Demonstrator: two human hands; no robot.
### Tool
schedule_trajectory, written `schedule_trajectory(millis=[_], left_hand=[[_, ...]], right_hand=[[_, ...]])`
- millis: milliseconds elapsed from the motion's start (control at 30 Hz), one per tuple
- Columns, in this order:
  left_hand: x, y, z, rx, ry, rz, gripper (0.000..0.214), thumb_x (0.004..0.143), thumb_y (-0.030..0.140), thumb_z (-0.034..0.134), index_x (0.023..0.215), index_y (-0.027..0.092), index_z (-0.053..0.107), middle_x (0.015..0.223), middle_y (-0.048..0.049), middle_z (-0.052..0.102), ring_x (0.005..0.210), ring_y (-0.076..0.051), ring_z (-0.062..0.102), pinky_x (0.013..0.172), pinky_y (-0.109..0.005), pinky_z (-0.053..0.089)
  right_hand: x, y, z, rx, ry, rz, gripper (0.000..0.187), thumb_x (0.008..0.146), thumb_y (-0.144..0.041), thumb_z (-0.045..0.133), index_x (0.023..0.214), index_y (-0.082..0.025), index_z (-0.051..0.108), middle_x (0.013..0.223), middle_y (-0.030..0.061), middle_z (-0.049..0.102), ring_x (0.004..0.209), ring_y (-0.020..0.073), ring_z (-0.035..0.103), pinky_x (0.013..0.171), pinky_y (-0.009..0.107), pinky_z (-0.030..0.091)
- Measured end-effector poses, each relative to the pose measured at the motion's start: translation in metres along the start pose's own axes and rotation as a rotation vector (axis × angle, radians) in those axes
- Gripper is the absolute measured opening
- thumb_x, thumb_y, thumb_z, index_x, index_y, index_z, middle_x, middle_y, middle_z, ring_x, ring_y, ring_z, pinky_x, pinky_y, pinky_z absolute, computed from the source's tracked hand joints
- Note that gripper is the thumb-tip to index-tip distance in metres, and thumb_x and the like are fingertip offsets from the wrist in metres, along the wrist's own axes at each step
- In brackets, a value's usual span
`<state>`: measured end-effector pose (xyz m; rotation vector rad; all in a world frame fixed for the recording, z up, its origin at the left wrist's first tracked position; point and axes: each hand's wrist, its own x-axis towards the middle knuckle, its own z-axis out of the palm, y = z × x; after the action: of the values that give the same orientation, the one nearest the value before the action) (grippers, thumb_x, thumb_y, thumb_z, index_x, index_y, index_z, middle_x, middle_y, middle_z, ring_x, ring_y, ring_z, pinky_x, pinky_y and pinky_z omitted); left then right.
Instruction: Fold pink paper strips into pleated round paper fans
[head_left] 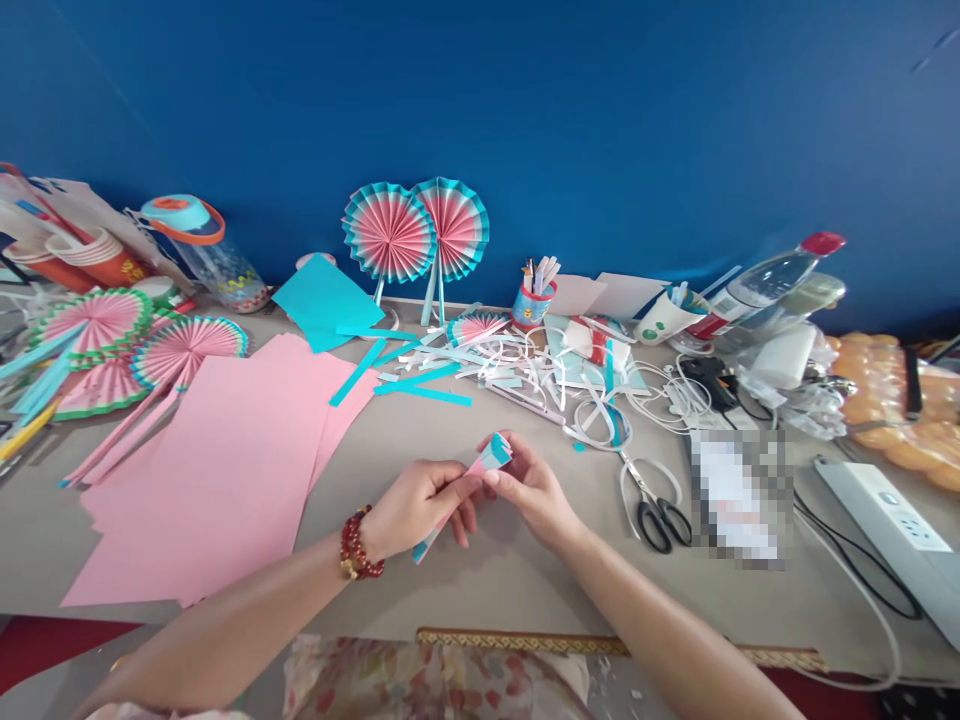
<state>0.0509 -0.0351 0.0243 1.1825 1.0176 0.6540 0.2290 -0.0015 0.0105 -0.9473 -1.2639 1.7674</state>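
Between my two hands is a narrow pleated paper strip (491, 456), pink with white and teal at its ends. My left hand (427, 500), with a red bead bracelet at the wrist, closes around its middle, and the lower teal end pokes out beneath the fingers. At the upper teal end, my right hand (536, 495) pinches the folds between thumb and fingers. Both hands are above the grey table, near its front. Pink paper sheets (217, 470) lie to the left, and black-handled scissors (654, 510) rest on the right.
Two finished paper fans (390, 235) stand against the blue wall. More fans (187, 355) lie at left. White and teal paper scraps (517, 360) cover the middle back. A water bottle (757, 290), a pen holder (533, 303) and a power strip (892, 520) are around the right side.
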Motion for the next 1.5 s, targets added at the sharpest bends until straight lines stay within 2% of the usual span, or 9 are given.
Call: schedule_trajectory(millis=[67, 200, 300, 433, 567, 733, 1033, 1300, 1500], left_hand=[[0.0001, 0.0016, -0.0006, 0.024, -0.020, 0.007, 0.049, 0.089, 0.060, 0.045, 0.085, 0.014, 0.060, 0.067, -0.0040, 0.068, 0.052, -0.015, 0.067, 0.050, -0.021, 0.047], [-0.0005, 0.0063, -0.0049, 0.021, -0.105, -0.018, 0.050, 0.091, 0.059, 0.044, 0.104, 0.014, 0.062, 0.086, -0.0077, 0.071, 0.060, -0.015, 0.069, 0.051, -0.020, 0.045], [-0.0014, 0.0071, -0.0064, 0.116, -0.030, 0.042, 0.045, 0.092, 0.055, 0.044, 0.103, 0.016, 0.063, 0.084, -0.0050, 0.070, 0.055, -0.011, 0.065, 0.049, -0.019, 0.041], [-0.0029, 0.0063, -0.0037, 0.286, 0.090, 0.136, 0.042, 0.095, 0.051, 0.040, 0.093, 0.017, 0.065, 0.073, -0.0006, 0.068, 0.046, -0.008, 0.055, 0.054, -0.020, 0.044], [-0.0041, 0.0075, -0.0022, 0.354, 0.123, 0.149, 0.038, 0.096, 0.046, 0.040, 0.090, 0.018, 0.065, 0.074, -0.0008, 0.069, 0.046, -0.008, 0.054, 0.054, -0.019, 0.044], [-0.0053, 0.0092, -0.0048, 0.359, 0.150, 0.141, 0.033, 0.093, 0.044, 0.047, 0.098, 0.018, 0.066, 0.082, -0.0022, 0.071, 0.051, -0.010, 0.058, 0.053, -0.019, 0.045], [-0.0039, 0.0101, -0.0029, 0.333, 0.180, 0.158, 0.037, 0.094, 0.046, 0.046, 0.097, 0.019, 0.071, 0.077, -0.0006, 0.072, 0.047, -0.008, 0.055, 0.056, -0.019, 0.045], [-0.0018, 0.0038, -0.0032, 0.296, 0.226, 0.179, 0.035, 0.092, 0.044, 0.052, 0.086, 0.017, 0.074, 0.062, 0.0004, 0.071, 0.052, -0.012, 0.063, 0.064, -0.021, 0.049], [-0.0007, 0.0025, -0.0028, 0.231, 0.217, 0.185, 0.033, 0.093, 0.041, 0.051, 0.084, 0.017, 0.073, 0.077, -0.0018, 0.075, 0.056, -0.013, 0.067, 0.066, -0.022, 0.051]], right_hand=[[-0.0001, 0.0025, 0.0012, -0.024, -0.012, 0.054, 0.033, 0.076, -0.049, 0.073, 0.081, -0.019, 0.058, 0.067, -0.0017, 0.058, 0.060, 0.0115, 0.051, 0.057, 0.024, 0.045], [0.0027, 0.0073, -0.0040, -0.032, 0.130, -0.002, 0.033, 0.077, -0.048, 0.072, 0.076, -0.019, 0.057, 0.063, -0.0022, 0.057, 0.056, 0.0111, 0.050, 0.056, 0.025, 0.044], [0.0043, 0.0070, -0.0078, -0.002, 0.188, -0.058, 0.031, 0.077, -0.046, 0.072, 0.076, -0.020, 0.057, 0.065, -0.0022, 0.057, 0.056, 0.0107, 0.050, 0.056, 0.025, 0.044], [0.0033, 0.0035, -0.0054, -0.029, 0.102, -0.046, 0.029, 0.077, -0.046, 0.073, 0.079, -0.019, 0.062, 0.073, 0.0013, 0.059, 0.062, 0.0131, 0.053, 0.058, 0.026, 0.046], [0.0033, 0.0022, -0.0029, -0.104, -0.013, -0.010, 0.029, 0.077, -0.047, 0.071, 0.073, -0.019, 0.068, 0.076, 0.0034, 0.061, 0.065, 0.0143, 0.053, 0.059, 0.026, 0.046], [0.0053, 0.0052, -0.0066, -0.078, 0.045, -0.031, 0.027, 0.079, -0.046, 0.071, 0.073, -0.019, 0.068, 0.074, 0.0025, 0.060, 0.063, 0.0140, 0.053, 0.061, 0.027, 0.046], [0.0044, 0.0055, -0.0063, -0.022, 0.043, -0.083, 0.020, 0.081, -0.039, 0.070, 0.075, -0.021, 0.071, 0.077, 0.0019, 0.058, 0.065, 0.0134, 0.052, 0.061, 0.027, 0.047], [0.0037, 0.0078, -0.0056, 0.001, 0.007, -0.120, 0.015, 0.084, -0.033, 0.068, 0.077, -0.020, 0.072, 0.077, 0.0014, 0.057, 0.065, 0.0127, 0.054, 0.062, 0.026, 0.046], [0.0052, 0.0086, -0.0025, -0.006, 0.042, -0.143, 0.018, 0.082, -0.037, 0.070, 0.075, -0.020, 0.071, 0.076, 0.0016, 0.058, 0.065, 0.0134, 0.054, 0.060, 0.026, 0.047]])
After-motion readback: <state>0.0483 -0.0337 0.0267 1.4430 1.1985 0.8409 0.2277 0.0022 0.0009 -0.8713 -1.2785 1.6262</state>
